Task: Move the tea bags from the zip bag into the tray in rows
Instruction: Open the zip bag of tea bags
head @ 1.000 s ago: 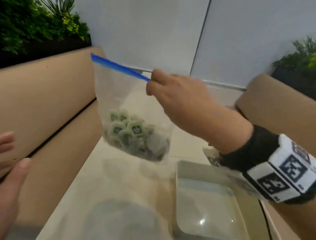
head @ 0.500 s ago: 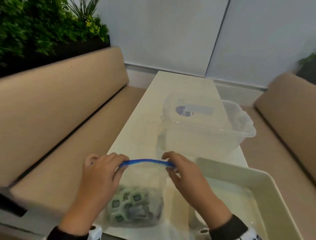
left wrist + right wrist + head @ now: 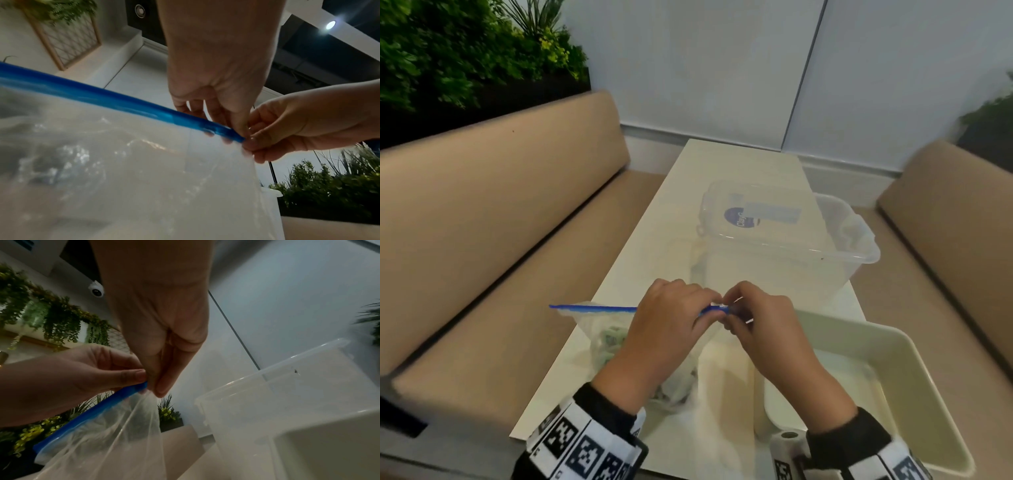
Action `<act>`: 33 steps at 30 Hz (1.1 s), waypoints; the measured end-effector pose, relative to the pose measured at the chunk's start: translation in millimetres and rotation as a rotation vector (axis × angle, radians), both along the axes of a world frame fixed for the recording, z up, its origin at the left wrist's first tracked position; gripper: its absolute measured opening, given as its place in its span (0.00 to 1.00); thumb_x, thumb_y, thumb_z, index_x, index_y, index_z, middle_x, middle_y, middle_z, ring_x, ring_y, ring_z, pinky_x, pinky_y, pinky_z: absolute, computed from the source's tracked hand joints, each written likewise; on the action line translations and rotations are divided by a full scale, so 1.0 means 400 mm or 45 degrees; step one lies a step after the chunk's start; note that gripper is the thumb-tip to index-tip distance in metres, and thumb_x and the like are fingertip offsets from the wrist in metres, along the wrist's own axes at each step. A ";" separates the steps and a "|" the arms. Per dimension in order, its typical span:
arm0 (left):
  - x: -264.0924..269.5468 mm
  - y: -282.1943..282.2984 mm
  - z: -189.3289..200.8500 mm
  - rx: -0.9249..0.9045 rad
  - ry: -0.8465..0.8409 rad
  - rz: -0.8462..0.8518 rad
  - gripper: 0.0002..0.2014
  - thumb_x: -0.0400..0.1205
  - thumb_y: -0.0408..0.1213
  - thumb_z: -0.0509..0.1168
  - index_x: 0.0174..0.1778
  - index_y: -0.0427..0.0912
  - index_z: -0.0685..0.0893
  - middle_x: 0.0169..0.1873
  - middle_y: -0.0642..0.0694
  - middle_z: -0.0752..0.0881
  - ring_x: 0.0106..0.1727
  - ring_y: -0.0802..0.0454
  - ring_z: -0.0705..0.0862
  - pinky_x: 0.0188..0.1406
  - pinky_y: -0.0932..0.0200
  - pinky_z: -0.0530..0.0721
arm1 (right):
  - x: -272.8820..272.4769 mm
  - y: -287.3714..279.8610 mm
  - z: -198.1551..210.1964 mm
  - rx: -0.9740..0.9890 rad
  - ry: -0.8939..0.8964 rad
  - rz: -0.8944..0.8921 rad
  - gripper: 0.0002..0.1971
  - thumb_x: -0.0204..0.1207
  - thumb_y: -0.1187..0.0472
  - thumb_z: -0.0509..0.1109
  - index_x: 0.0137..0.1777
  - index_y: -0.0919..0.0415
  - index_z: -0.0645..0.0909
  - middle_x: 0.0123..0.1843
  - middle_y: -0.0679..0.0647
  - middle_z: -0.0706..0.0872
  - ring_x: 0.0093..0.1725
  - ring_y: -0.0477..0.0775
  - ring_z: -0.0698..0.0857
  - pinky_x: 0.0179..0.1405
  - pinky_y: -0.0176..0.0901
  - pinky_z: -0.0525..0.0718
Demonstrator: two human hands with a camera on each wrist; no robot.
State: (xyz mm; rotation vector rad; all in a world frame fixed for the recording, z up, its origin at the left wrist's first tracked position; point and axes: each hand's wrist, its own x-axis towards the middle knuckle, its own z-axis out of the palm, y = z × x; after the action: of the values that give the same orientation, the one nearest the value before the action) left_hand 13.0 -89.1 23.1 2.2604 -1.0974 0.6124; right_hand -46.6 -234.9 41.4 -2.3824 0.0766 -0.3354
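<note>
A clear zip bag [image 3: 599, 337] with a blue zip strip [image 3: 599, 309] hangs upright over the table's near left part. Green-labelled tea bags [image 3: 613, 337] lie bunched at its bottom, partly hidden by my left wrist. My left hand [image 3: 705, 299] and right hand [image 3: 733, 303] meet at the strip's right end, and both pinch it there. The left wrist view shows the left fingertips [image 3: 238, 129] on the blue strip [image 3: 102, 95] beside the right hand [image 3: 287, 129]. A cream tray [image 3: 909, 356] sits at the near right with nothing visible in it.
A clear plastic tub [image 3: 784, 246] with its lid inside stands on the white table [image 3: 661, 219] just beyond my hands. Tan bench seats [image 3: 493, 212] run along both sides. Plants stand behind the benches.
A second ago my right hand alone held the bag up high. The bag came down, my left hand took the strip, then slid right to meet the right hand at the strip's end.
</note>
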 end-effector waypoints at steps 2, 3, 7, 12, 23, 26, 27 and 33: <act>0.007 0.004 0.004 0.022 -0.030 -0.034 0.15 0.80 0.49 0.58 0.40 0.47 0.87 0.29 0.55 0.85 0.30 0.53 0.79 0.36 0.60 0.73 | 0.001 0.002 0.002 -0.063 -0.050 0.023 0.03 0.75 0.63 0.72 0.43 0.56 0.80 0.36 0.49 0.88 0.36 0.48 0.86 0.40 0.44 0.84; 0.015 0.016 0.005 0.029 -0.043 -0.034 0.15 0.79 0.48 0.58 0.38 0.46 0.87 0.29 0.54 0.85 0.31 0.52 0.78 0.36 0.60 0.73 | 0.000 -0.004 0.002 -0.105 -0.065 0.016 0.04 0.74 0.64 0.72 0.41 0.56 0.80 0.35 0.50 0.88 0.36 0.49 0.86 0.39 0.46 0.84; 0.077 0.169 -0.016 -0.040 -0.004 0.112 0.16 0.79 0.49 0.60 0.37 0.42 0.87 0.30 0.50 0.86 0.36 0.50 0.73 0.37 0.53 0.71 | -0.015 -0.092 0.005 -0.187 -0.057 -0.176 0.12 0.70 0.69 0.73 0.33 0.53 0.76 0.30 0.53 0.86 0.34 0.57 0.83 0.37 0.50 0.82; 0.091 0.361 -0.014 -0.081 0.044 0.325 0.18 0.79 0.51 0.58 0.38 0.40 0.85 0.35 0.58 0.81 0.37 0.49 0.77 0.38 0.54 0.72 | -0.004 -0.121 0.027 -0.423 0.016 -0.144 0.05 0.75 0.67 0.67 0.41 0.57 0.77 0.36 0.54 0.85 0.39 0.61 0.82 0.40 0.54 0.82; 0.089 0.164 -0.015 0.416 0.724 0.022 0.22 0.74 0.73 0.46 0.63 0.82 0.69 0.78 0.64 0.60 0.72 0.53 0.70 0.73 0.51 0.64 | 0.067 0.048 0.030 -1.145 0.064 0.239 0.24 0.61 0.57 0.79 0.58 0.49 0.79 0.47 0.47 0.83 0.48 0.55 0.82 0.45 0.48 0.78; 0.109 0.138 -0.004 0.466 0.820 0.125 0.17 0.82 0.64 0.49 0.54 0.69 0.82 0.63 0.56 0.81 0.58 0.53 0.81 0.64 0.52 0.70 | 0.082 0.049 0.028 -1.113 0.178 0.358 0.12 0.79 0.67 0.60 0.59 0.55 0.77 0.53 0.51 0.80 0.54 0.56 0.79 0.44 0.45 0.76; 0.115 0.132 0.007 0.471 0.842 0.196 0.18 0.83 0.62 0.50 0.49 0.65 0.85 0.53 0.52 0.86 0.50 0.51 0.83 0.54 0.54 0.75 | 0.084 0.050 0.034 -1.085 0.198 0.372 0.11 0.80 0.68 0.57 0.57 0.57 0.77 0.53 0.52 0.79 0.52 0.57 0.79 0.37 0.43 0.75; 0.100 0.149 0.084 0.272 0.657 0.559 0.11 0.80 0.45 0.62 0.54 0.64 0.84 0.48 0.60 0.86 0.44 0.53 0.82 0.41 0.56 0.78 | 0.067 0.058 0.135 -0.813 0.231 0.544 0.07 0.77 0.66 0.60 0.49 0.54 0.76 0.51 0.49 0.80 0.45 0.54 0.78 0.45 0.46 0.78</act>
State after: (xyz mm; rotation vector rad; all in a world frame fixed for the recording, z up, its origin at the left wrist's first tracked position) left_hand 53.1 -29.5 56.7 2.6563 -0.4322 0.0481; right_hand -19.9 -211.7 95.5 -2.9571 -0.5223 0.0811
